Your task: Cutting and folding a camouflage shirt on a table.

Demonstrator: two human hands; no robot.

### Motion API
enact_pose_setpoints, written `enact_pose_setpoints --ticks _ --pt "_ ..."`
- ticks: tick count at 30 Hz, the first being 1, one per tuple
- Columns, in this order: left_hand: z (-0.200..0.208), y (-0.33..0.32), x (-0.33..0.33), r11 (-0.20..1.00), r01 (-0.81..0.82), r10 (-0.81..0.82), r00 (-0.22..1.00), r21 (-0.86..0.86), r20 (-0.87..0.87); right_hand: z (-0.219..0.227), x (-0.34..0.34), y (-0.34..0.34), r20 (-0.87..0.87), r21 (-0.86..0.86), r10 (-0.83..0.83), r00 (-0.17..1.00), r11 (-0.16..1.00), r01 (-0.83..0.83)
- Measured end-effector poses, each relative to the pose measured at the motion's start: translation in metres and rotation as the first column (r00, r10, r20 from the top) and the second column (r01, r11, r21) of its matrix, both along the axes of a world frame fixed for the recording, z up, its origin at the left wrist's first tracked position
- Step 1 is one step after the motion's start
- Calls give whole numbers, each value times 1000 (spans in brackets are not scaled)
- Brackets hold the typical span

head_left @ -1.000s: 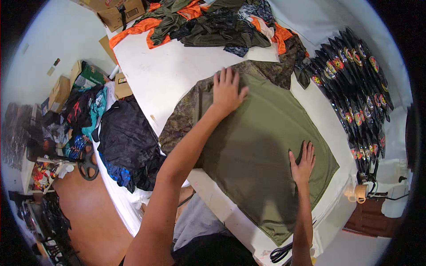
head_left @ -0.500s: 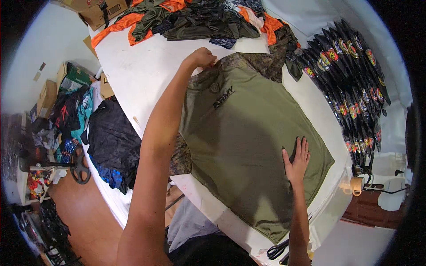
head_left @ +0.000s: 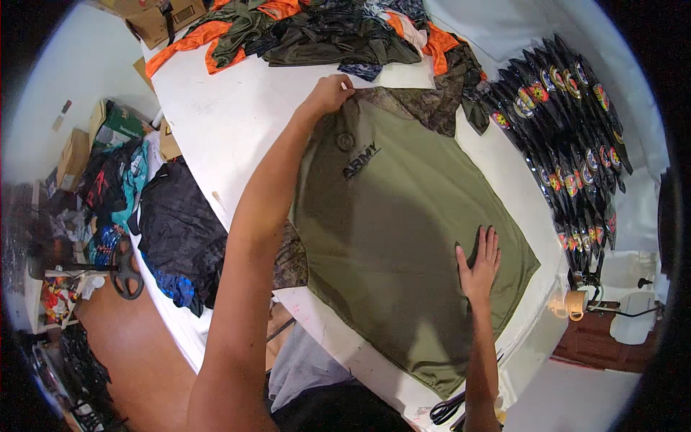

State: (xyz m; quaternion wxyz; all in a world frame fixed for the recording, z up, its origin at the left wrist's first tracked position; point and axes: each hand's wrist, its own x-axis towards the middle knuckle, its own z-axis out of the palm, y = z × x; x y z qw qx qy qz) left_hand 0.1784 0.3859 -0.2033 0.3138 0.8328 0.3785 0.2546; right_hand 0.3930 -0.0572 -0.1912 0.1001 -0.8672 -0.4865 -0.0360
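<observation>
The white table (head_left: pixel 209 119) lies under an olive-green short-sleeved T-shirt (head_left: pixel 403 216), which is spread with its printed side up and its hem toward the lower right. Most of the body is open and nearly flat — that much looks done — with no fold across it. The collar end looks less settled, its cloth drawn up and creased. Beyond the T-shirt's collar end is a heap of dark and orange garments (head_left: pixel 338 39); to its right, rows of black plastic-wrapped packets (head_left: pixel 565 137); to its left, a crumpled black garment (head_left: pixel 176 223). The left hand (head_left: pixel 331 95) has its fingers closed, seemingly pinching the T-shirt's collar edge; the right hand (head_left: pixel 481 270) rests spread on the cloth nearer the hem. Black-handled scissors (head_left: pixel 443 412) lie just below the T-shirt's nearest corner, partly behind the right forearm.
</observation>
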Motion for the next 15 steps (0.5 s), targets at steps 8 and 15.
enact_pose_setpoints --ticks 8,15 --pt "-1 -10 -14 854 58 107 953 517 -283 2 -2 5 -17 9 41 999 999 -41" --pt "-12 -11 -8 820 102 122 930 563 -346 -11 61 -71 24 -17 -253 967 967 254"
